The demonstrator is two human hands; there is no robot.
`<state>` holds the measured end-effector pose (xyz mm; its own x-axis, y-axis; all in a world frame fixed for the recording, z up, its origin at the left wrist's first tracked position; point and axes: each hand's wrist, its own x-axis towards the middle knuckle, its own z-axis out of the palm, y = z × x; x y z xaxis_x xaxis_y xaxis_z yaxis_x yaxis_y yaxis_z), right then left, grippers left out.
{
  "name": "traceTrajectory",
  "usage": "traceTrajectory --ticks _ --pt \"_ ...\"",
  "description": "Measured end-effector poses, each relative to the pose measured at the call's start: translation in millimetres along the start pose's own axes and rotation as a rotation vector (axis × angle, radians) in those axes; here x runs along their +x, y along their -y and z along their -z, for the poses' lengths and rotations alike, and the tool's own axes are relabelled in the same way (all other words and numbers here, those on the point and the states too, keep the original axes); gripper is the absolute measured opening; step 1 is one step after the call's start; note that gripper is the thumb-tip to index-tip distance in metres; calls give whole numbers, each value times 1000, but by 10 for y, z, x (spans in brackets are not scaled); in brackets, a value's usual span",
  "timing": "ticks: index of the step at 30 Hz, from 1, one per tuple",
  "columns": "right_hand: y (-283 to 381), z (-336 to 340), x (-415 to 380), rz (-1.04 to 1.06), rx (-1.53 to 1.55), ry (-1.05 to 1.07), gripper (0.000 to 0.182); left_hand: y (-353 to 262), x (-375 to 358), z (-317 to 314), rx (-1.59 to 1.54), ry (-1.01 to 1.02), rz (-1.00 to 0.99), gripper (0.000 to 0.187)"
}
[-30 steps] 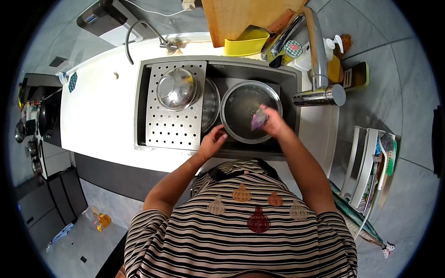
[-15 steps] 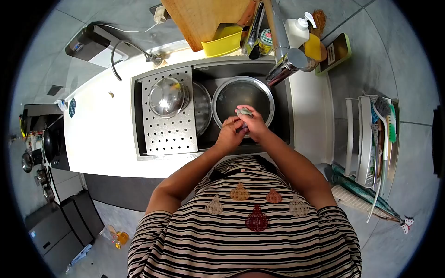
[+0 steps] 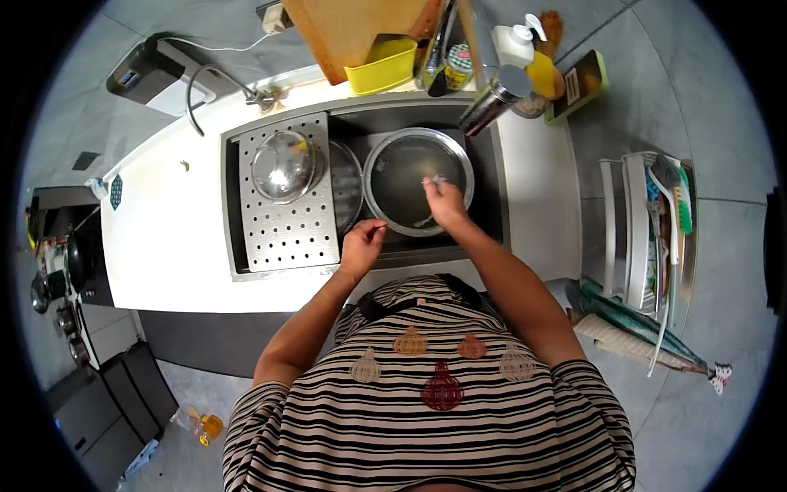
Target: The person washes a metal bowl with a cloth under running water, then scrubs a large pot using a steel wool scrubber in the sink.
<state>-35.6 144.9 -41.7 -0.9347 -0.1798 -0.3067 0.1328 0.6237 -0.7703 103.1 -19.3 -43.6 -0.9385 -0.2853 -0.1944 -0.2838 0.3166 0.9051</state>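
Note:
A round metal basin (image 3: 461,197) of cloudy water stands in the dark sink (image 3: 488,176). Over the water is my right hand (image 3: 445,205), its fingers closed round a small greyish thing (image 3: 439,178) whose kind I cannot make out. Near the front of the basin lies a small pale strip (image 3: 423,221). My left hand (image 3: 363,246) is at the basin's front left, thumb and fingers pinched together. Whatever it may hold is too small to name.
A perforated metal tray (image 3: 287,234) spans the sink's left part and carries a shiny metal bowl (image 3: 283,168). Another metal vessel (image 3: 348,189) is partly beneath it. The tall faucet (image 3: 498,98) rises at the back right. A yellow container (image 3: 382,72) and pump bottle (image 3: 515,45) stand behind.
My hands have come apart: the left moved left and down to the basin's edge, the right stayed over the water with the greyish thing. The view shifted slightly.

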Motion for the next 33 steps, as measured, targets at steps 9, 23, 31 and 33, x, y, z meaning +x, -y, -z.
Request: traceTrajectory --ticks 9,23,31,33 --pt "-529 71 -113 -39 -154 116 51 77 -5 -17 51 116 47 15" --pt "534 703 -1007 332 112 191 73 -679 75 -270 -848 567 411 29" --pt "227 890 -929 122 56 -31 22 -512 215 -167 -821 276 99 6" --pt "233 822 -958 174 239 2 20 -522 212 -105 -727 257 39 6"
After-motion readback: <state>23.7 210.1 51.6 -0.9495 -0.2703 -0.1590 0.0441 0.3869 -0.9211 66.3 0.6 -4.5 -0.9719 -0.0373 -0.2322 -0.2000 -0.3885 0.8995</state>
